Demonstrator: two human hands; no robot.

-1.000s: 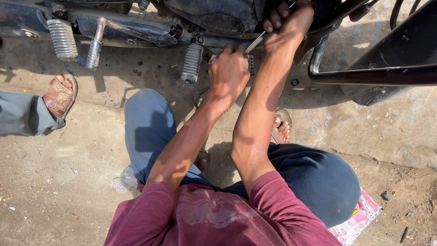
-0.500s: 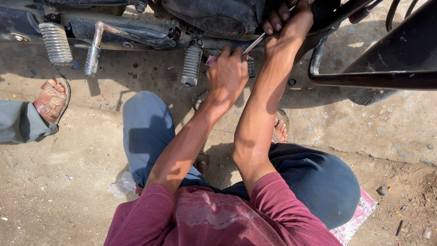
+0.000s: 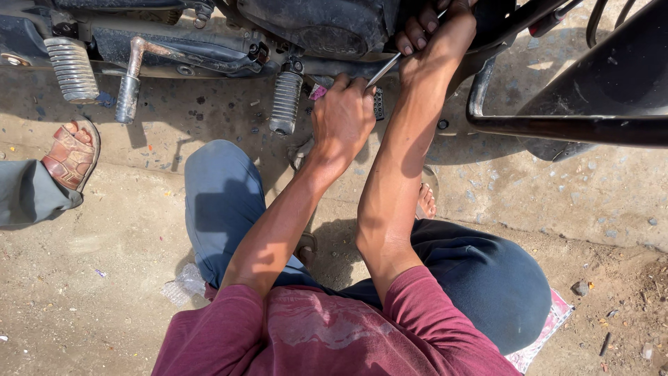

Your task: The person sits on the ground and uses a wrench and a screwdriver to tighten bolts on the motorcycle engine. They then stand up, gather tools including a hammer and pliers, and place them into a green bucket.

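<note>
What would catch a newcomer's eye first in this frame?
Two bare forearms reach up the middle of the frame to a motorcycle's underside: the left hand grips the handle end of a slim metal tool, while the right hand presses at its far end against the dark engine casing. A ribbed footpeg hangs just left of the hands. At far left, another person's sandalled foot rests on the dusty concrete.

Lit by hard, bright daylight, with sunlit patches on the forearms and the maroon shirt (image 3: 327,341). Deep, crisp shadow under the motorcycle (image 3: 313,28), swallowing engine detail, and a dark pool on the concrete ground (image 3: 90,292) between the knees. Sharp throughout, no motion blur, only slight wide-angle stretch toward the edges.
</note>
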